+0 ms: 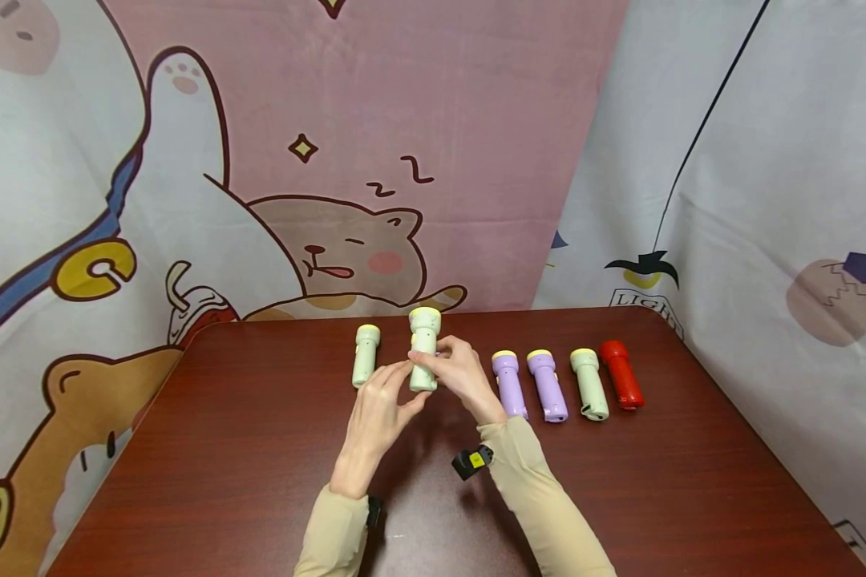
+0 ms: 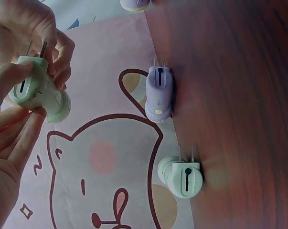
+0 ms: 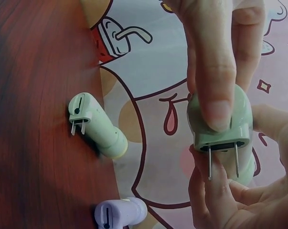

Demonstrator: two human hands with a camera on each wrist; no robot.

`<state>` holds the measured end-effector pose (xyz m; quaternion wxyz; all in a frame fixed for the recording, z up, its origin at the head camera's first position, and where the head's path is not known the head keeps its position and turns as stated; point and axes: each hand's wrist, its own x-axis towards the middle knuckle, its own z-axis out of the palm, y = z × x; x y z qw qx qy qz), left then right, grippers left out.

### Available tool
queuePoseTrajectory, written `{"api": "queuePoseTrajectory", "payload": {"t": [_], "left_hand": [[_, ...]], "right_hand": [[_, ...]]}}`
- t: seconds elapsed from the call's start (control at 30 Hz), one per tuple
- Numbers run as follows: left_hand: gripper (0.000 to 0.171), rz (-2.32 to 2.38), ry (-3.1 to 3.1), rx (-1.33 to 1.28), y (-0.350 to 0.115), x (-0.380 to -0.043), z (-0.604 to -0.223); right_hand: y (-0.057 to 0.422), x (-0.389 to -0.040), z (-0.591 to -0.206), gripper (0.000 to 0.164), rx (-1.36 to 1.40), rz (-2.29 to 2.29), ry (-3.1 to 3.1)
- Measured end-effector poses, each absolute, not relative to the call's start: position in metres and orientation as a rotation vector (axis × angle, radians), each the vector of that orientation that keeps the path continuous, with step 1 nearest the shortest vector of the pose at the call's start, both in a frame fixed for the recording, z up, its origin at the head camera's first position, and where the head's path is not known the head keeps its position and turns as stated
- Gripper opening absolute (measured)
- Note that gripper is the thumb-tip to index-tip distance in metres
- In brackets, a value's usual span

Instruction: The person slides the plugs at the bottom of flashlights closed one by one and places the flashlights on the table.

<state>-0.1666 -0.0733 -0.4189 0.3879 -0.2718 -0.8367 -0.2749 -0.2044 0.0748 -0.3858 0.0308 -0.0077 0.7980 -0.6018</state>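
Pale green flashlight (image 1: 424, 349) aloft, mid-scene, raised off the dark wood surface (image 1: 245, 473); lamp end up and away from the person, tail toward them. Two metal prongs (image 3: 237, 160) stick out of its tail end.

Left grip (image 1: 375, 409): pinching the tail end; thumb laid on it close by the prongs, as both wrist views show. Right grip (image 1: 465, 381): pinching the same flashlight, thumb across the barrel, fingers behind. Both hands on the one piece.

Just left of it, a second green flashlight (image 1: 366, 357) lies on the surface, prongs up. Wrist views add a purple flashlight (image 2: 159, 93) near that one, prongs showing too; head view mostly blocked there.

Right of the hands, a row, left to right: one purple piece (image 1: 510, 385), another purple piece (image 1: 548, 386), a third green flashlight (image 1: 589, 385), a red flashlight (image 1: 622, 375). Lamp ends all face the far edge. Green and red lie close together.

Cream sleeves (image 1: 548, 497); black device (image 1: 471, 462) at the right wrist. Cartoon-printed cloth (image 1: 404, 96) hangs behind.
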Motion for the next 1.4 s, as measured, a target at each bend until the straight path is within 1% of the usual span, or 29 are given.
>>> {"api": "queuePoseTrajectory", "payload": {"t": [0.53,0.83,1.27,1.4], "left_hand": [[0.042,-0.703,-2.151,-0.715,-0.0737,-0.1663,-0.4191],[0.044,-0.681,-2.159,-0.723,-0.0743,-0.1651,-0.4176],[0.049,-0.683,-2.162,-0.707,-0.0732,-0.1645,-0.4164],[0.048,-0.673,-2.140,-0.698,-0.0726,-0.1649,-0.4173]], "right_hand": [[0.0754,-0.2037,-0.3864,0.048,0.011,-1.864,2.421],[0.0760,-0.2036,-0.3865,0.050,0.011,-1.871,2.406],[0.0761,-0.2036,-0.3870,0.047,0.003,-1.844,2.431],[0.0762,-0.2035,-0.3867,0.047,-0.004,-1.832,2.454]]}}
